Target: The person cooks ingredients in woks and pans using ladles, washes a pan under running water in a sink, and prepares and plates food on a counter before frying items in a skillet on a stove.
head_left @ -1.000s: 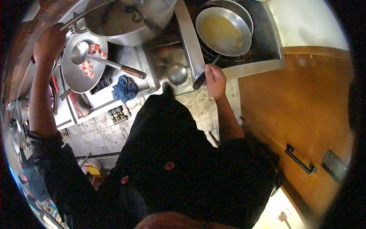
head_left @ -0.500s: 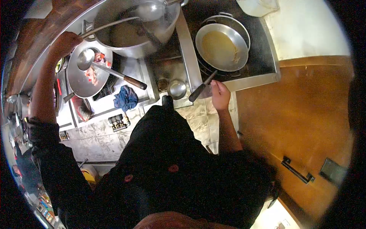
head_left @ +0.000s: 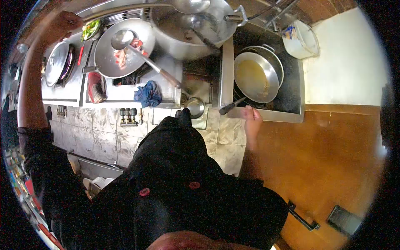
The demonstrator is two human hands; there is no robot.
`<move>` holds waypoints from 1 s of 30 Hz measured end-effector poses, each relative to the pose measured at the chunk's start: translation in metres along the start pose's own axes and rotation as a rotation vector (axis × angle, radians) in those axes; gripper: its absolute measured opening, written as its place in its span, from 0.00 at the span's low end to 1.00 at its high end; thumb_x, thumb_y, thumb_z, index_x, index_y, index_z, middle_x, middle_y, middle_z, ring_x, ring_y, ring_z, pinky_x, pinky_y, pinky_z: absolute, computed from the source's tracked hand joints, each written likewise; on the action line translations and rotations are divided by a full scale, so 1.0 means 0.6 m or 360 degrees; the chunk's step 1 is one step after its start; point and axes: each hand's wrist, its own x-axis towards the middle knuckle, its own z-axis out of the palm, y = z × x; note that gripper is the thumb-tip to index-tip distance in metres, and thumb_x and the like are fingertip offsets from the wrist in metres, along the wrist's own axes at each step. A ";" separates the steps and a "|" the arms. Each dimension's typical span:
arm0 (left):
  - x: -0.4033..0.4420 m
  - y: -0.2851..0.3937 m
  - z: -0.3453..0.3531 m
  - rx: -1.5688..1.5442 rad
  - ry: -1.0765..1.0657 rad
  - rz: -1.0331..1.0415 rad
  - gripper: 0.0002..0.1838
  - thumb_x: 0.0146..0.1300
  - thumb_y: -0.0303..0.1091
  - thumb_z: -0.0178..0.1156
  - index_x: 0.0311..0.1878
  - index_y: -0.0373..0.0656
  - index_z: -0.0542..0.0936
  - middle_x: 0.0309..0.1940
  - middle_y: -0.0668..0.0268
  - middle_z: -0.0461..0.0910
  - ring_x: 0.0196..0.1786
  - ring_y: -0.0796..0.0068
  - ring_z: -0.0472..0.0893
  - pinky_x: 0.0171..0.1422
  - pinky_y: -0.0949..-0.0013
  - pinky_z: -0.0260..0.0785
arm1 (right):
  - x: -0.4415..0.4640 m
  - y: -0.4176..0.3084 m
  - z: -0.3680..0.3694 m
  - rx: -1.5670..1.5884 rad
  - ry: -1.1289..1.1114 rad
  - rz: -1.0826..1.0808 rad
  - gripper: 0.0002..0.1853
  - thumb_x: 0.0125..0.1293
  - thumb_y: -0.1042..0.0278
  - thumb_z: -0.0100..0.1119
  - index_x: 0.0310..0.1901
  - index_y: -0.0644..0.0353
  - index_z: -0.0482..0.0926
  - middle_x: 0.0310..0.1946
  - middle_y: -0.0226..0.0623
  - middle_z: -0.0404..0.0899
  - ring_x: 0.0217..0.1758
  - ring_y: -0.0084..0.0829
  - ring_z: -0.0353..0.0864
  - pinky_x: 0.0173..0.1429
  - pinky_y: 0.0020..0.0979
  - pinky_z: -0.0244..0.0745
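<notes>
My left hand [head_left: 66, 26], at the upper left, is closed around the handle of a long ladle [head_left: 129, 9]. The ladle's bowl [head_left: 191, 5] is over the far part of a large steaming pot [head_left: 183, 49]. My right hand [head_left: 252, 120] has its fingers pinched together beside the front edge of the right-hand burner; whether they hold anything small is hidden. Just left of its fingertips is the dark handle [head_left: 231, 107] of a frying pan [head_left: 271, 85] containing yellowish liquid. That pan rests tilted on another two-handled pan [head_left: 280, 68].
A wok [head_left: 104, 58] holds red-and-white pieces and a second ladle [head_left: 122, 39]. Nearby are a blue cloth [head_left: 148, 94], a red cloth [head_left: 96, 87], a lidded pan [head_left: 58, 64] and a bowl of green pieces [head_left: 91, 30]. A white bucket [head_left: 300, 39] stands at right; a small metal bowl [head_left: 195, 107] sits low between stoves.
The view has shifted, so the stove and pots appear farther right, and the burner at right lower. My left hand is higher in view, still holding the ladle; my right hand stays near the frying pan's handle.
</notes>
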 end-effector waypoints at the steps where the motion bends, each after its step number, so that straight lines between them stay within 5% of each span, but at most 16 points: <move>1: -0.021 -0.015 -0.021 -0.0093 -0.0041 0.0072 0.17 0.60 0.48 0.56 0.31 0.42 0.78 0.12 0.70 0.68 0.10 0.85 0.63 0.11 0.76 0.55 | -0.003 0.009 -0.010 0.0003 -0.0017 -0.0014 0.16 0.65 0.60 0.51 0.33 0.67 0.78 0.25 0.30 0.78 0.29 0.22 0.75 0.39 0.25 0.70; 5: -0.123 -0.061 -0.096 0.0115 -0.0147 -0.0250 0.16 0.60 0.48 0.55 0.30 0.43 0.76 0.10 0.72 0.66 0.09 0.85 0.62 0.10 0.75 0.52 | -0.041 0.020 -0.028 0.0172 -0.0057 0.0011 0.14 0.64 0.60 0.53 0.30 0.64 0.76 0.21 0.29 0.76 0.27 0.21 0.74 0.36 0.25 0.72; 7: -0.179 -0.110 -0.106 0.0094 0.0281 -0.0249 0.17 0.60 0.49 0.55 0.31 0.43 0.76 0.08 0.73 0.63 0.07 0.85 0.60 0.09 0.76 0.51 | -0.069 0.033 -0.043 0.0126 -0.0083 0.0051 0.13 0.64 0.61 0.53 0.30 0.64 0.76 0.21 0.29 0.76 0.26 0.21 0.74 0.35 0.24 0.71; 9: -0.215 -0.143 -0.128 0.0242 0.0255 -0.0283 0.19 0.59 0.50 0.55 0.27 0.42 0.76 0.08 0.71 0.64 0.07 0.84 0.61 0.09 0.74 0.52 | -0.104 0.055 -0.052 0.0040 -0.0119 0.0030 0.13 0.64 0.61 0.53 0.30 0.64 0.76 0.20 0.29 0.76 0.24 0.21 0.73 0.33 0.24 0.70; 12: -0.256 -0.172 -0.145 0.0149 -0.0475 -0.0768 0.26 0.57 0.56 0.55 0.55 0.52 0.74 0.47 0.59 0.78 0.41 0.64 0.80 0.36 0.55 0.76 | -0.177 0.080 -0.047 0.0127 -0.0035 0.0085 0.11 0.63 0.64 0.54 0.31 0.65 0.77 0.19 0.32 0.75 0.21 0.20 0.72 0.28 0.22 0.67; 13: -0.265 -0.194 -0.125 0.0145 -0.0498 -0.0761 0.26 0.57 0.56 0.55 0.55 0.52 0.74 0.47 0.59 0.78 0.41 0.64 0.80 0.36 0.55 0.76 | -0.203 0.091 -0.043 0.0066 -0.0083 0.0096 0.12 0.63 0.64 0.54 0.32 0.66 0.77 0.19 0.32 0.75 0.22 0.21 0.73 0.29 0.22 0.68; 18: -0.287 -0.327 0.044 0.0599 -0.0020 -0.0390 0.19 0.58 0.50 0.55 0.23 0.42 0.76 0.11 0.69 0.68 0.07 0.82 0.62 0.08 0.72 0.50 | -0.341 0.151 -0.024 -0.0077 -0.0295 0.0215 0.13 0.63 0.61 0.55 0.33 0.66 0.77 0.19 0.31 0.75 0.23 0.20 0.73 0.30 0.23 0.69; 19: -0.298 -0.320 0.073 0.0260 -0.0140 -0.0463 0.21 0.59 0.49 0.53 0.23 0.39 0.77 0.16 0.60 0.75 0.12 0.70 0.73 0.14 0.64 0.60 | -0.362 0.168 -0.022 -0.0096 -0.0288 0.0226 0.13 0.63 0.61 0.55 0.33 0.66 0.77 0.19 0.31 0.75 0.23 0.20 0.73 0.30 0.23 0.69; 21: -0.293 -0.357 0.140 0.0788 0.0059 -0.0087 0.20 0.59 0.48 0.52 0.30 0.38 0.79 0.24 0.51 0.78 0.26 0.54 0.80 0.30 0.56 0.69 | -0.385 0.227 -0.015 -0.0260 -0.0539 0.0194 0.13 0.63 0.62 0.54 0.31 0.66 0.76 0.19 0.31 0.75 0.21 0.20 0.72 0.28 0.23 0.69; 23: -0.348 -0.231 0.172 0.1024 0.0166 -0.0350 0.20 0.59 0.49 0.50 0.36 0.40 0.79 0.34 0.47 0.78 0.41 0.46 0.78 0.46 0.52 0.68 | -0.402 0.264 0.005 -0.0366 -0.0646 0.0230 0.13 0.63 0.61 0.54 0.30 0.65 0.76 0.19 0.31 0.75 0.20 0.20 0.72 0.28 0.22 0.69; 24: -0.346 -0.224 0.183 0.0988 -0.0044 -0.0486 0.19 0.59 0.49 0.48 0.40 0.44 0.79 0.39 0.50 0.78 0.45 0.48 0.77 0.47 0.53 0.69 | -0.405 0.274 0.017 -0.0465 -0.0768 0.0258 0.14 0.63 0.61 0.55 0.28 0.65 0.75 0.19 0.31 0.75 0.20 0.20 0.72 0.27 0.22 0.69; 25: -0.384 -0.131 0.205 0.0968 0.0316 -0.0703 0.18 0.59 0.47 0.47 0.44 0.49 0.78 0.41 0.52 0.78 0.47 0.50 0.76 0.48 0.54 0.69 | -0.410 0.273 0.034 -0.0474 -0.0778 0.0259 0.14 0.63 0.61 0.55 0.28 0.65 0.75 0.19 0.31 0.75 0.20 0.20 0.72 0.27 0.22 0.69; 27: -0.388 -0.131 0.236 0.1054 0.0411 -0.0758 0.17 0.60 0.46 0.45 0.46 0.53 0.77 0.42 0.54 0.78 0.46 0.50 0.77 0.48 0.53 0.70 | -0.413 0.270 0.071 -0.0201 -0.0810 0.0666 0.14 0.62 0.61 0.55 0.26 0.64 0.75 0.19 0.31 0.74 0.19 0.20 0.72 0.27 0.22 0.69; 30: -0.398 -0.181 0.288 0.1219 0.0611 -0.0956 0.21 0.60 0.50 0.47 0.48 0.47 0.76 0.37 0.53 0.79 0.41 0.54 0.79 0.42 0.55 0.71 | -0.381 0.373 0.127 -0.0325 -0.1138 0.0730 0.15 0.61 0.60 0.56 0.24 0.63 0.74 0.17 0.31 0.73 0.18 0.22 0.71 0.25 0.24 0.67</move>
